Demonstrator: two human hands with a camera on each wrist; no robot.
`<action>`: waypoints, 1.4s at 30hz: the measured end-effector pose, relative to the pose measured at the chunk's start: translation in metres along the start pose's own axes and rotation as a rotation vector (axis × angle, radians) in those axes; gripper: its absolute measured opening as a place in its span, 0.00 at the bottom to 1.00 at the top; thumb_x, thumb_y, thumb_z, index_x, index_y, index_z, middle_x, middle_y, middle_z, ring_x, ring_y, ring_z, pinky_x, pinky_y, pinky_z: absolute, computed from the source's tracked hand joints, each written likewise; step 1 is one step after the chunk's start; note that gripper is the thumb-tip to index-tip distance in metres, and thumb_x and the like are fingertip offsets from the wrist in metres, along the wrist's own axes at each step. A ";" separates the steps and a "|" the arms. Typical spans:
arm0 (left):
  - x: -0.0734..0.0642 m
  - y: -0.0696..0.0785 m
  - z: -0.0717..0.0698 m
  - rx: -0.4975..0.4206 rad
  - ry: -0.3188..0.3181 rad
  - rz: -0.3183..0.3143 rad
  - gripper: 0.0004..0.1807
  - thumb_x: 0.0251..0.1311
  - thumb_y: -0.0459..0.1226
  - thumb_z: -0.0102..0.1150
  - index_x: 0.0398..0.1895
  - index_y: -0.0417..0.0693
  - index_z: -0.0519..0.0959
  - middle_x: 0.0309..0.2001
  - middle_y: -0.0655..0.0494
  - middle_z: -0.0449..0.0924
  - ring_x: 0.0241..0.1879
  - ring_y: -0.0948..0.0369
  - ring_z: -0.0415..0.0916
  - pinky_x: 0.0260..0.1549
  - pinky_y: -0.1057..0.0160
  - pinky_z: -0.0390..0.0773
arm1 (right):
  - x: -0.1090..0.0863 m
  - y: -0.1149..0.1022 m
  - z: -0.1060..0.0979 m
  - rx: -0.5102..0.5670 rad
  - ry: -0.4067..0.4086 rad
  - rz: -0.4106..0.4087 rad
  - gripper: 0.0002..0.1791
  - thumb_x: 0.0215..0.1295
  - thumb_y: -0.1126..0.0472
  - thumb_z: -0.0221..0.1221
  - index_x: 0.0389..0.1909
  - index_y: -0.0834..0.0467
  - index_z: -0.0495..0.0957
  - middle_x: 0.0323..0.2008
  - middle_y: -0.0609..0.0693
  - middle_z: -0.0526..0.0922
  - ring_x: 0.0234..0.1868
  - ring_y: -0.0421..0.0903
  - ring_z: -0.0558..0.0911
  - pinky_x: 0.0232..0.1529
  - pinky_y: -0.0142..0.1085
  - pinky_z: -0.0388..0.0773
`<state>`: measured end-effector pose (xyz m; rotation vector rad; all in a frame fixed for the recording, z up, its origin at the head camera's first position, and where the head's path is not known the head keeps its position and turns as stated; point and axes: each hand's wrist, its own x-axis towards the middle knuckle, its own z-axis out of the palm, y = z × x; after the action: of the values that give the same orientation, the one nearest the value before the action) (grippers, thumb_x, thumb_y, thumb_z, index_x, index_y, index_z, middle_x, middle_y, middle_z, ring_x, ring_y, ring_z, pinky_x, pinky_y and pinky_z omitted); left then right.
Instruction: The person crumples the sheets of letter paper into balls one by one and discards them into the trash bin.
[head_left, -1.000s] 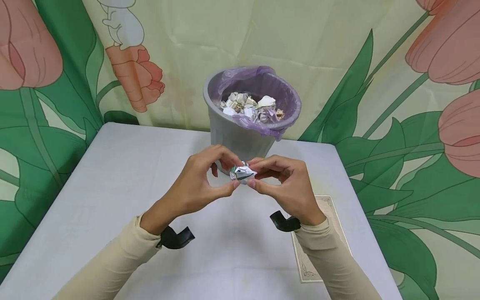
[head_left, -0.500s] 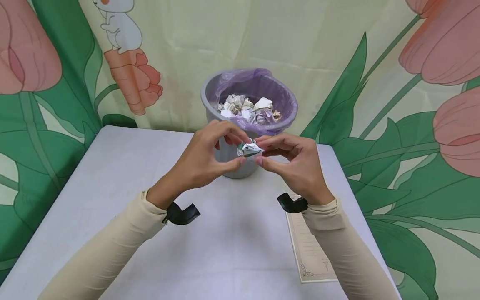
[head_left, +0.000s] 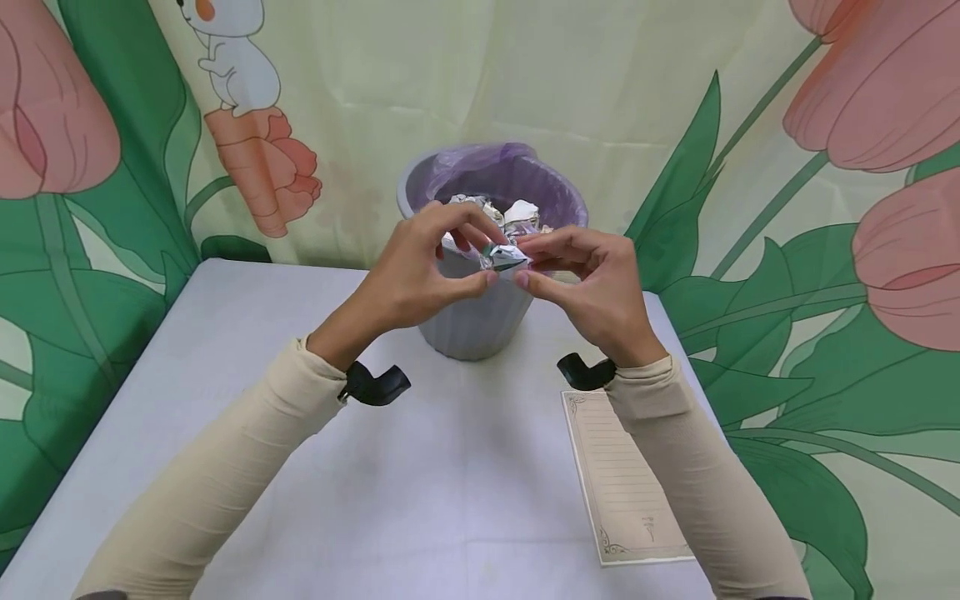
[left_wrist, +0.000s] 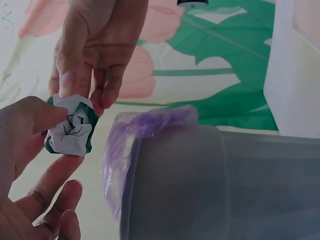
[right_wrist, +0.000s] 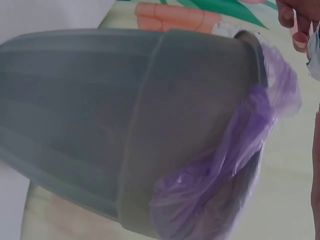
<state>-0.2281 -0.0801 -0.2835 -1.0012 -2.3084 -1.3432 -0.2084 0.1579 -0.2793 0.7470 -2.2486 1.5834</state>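
Note:
Both hands hold one small crumpled paper ball, white with green patches, in front of the bin's near rim in the head view. My left hand pinches its left side between thumb and fingers. From the other side, my right hand pinches it by thumb and fingertips. In the left wrist view the crumpled paper sits between the two hands, beside the bin's rim. The grey bin has a purple liner folded over its edge and several crumpled papers inside.
A cream sheet with ruled lines and a decorated border lies at the right, partly under the right forearm. The white-covered table meets a curtain printed with tulips and a rabbit behind the bin.
Both hands have risen and moved forward with the paper ball, from in front of the bin's lower part up to its rim. More of the ruled sheet shows now.

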 end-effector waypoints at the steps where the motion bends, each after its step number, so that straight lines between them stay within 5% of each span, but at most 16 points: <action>1: 0.003 -0.001 -0.001 -0.006 0.003 -0.002 0.15 0.59 0.37 0.75 0.50 0.55 0.85 0.48 0.63 0.86 0.47 0.61 0.79 0.44 0.54 0.76 | 0.003 0.001 -0.001 -0.005 0.001 -0.001 0.16 0.58 0.72 0.76 0.48 0.63 0.89 0.47 0.48 0.93 0.47 0.45 0.91 0.54 0.37 0.87; 11: 0.031 -0.009 -0.003 -0.114 0.031 -0.076 0.16 0.59 0.33 0.75 0.50 0.53 0.86 0.45 0.55 0.88 0.44 0.52 0.80 0.35 0.59 0.75 | 0.030 0.004 -0.006 0.009 0.043 0.052 0.16 0.59 0.68 0.77 0.49 0.61 0.90 0.44 0.47 0.94 0.44 0.48 0.89 0.49 0.34 0.86; 24: 0.067 -0.019 -0.005 -0.031 -0.001 -0.294 0.16 0.61 0.35 0.77 0.50 0.56 0.86 0.47 0.54 0.87 0.44 0.59 0.83 0.43 0.61 0.81 | 0.064 0.017 -0.009 -0.023 0.059 0.183 0.14 0.59 0.66 0.78 0.47 0.60 0.90 0.44 0.50 0.94 0.43 0.49 0.91 0.48 0.34 0.88; 32: 0.083 -0.025 -0.003 0.136 -0.078 -0.436 0.29 0.70 0.37 0.69 0.72 0.65 0.77 0.73 0.56 0.78 0.71 0.57 0.76 0.69 0.57 0.78 | 0.075 0.025 -0.010 -0.198 0.123 0.324 0.18 0.67 0.62 0.73 0.57 0.48 0.89 0.55 0.49 0.91 0.53 0.46 0.88 0.54 0.35 0.86; 36: 0.075 -0.026 -0.001 0.168 -0.009 -0.345 0.27 0.71 0.37 0.65 0.72 0.62 0.78 0.71 0.59 0.79 0.72 0.57 0.75 0.72 0.57 0.73 | 0.066 0.027 -0.018 -0.179 0.152 0.284 0.17 0.68 0.61 0.72 0.57 0.49 0.89 0.56 0.50 0.91 0.56 0.45 0.88 0.53 0.35 0.84; 42: 0.049 -0.014 0.003 0.167 0.112 -0.095 0.20 0.69 0.36 0.65 0.63 0.55 0.84 0.61 0.58 0.87 0.64 0.56 0.75 0.65 0.56 0.66 | 0.040 0.022 -0.035 -0.179 0.226 0.221 0.16 0.68 0.59 0.73 0.56 0.52 0.89 0.55 0.49 0.91 0.55 0.42 0.88 0.52 0.32 0.83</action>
<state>-0.2727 -0.0614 -0.2666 -0.7538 -2.3635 -1.1848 -0.2562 0.1862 -0.2640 0.2652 -2.3250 1.4479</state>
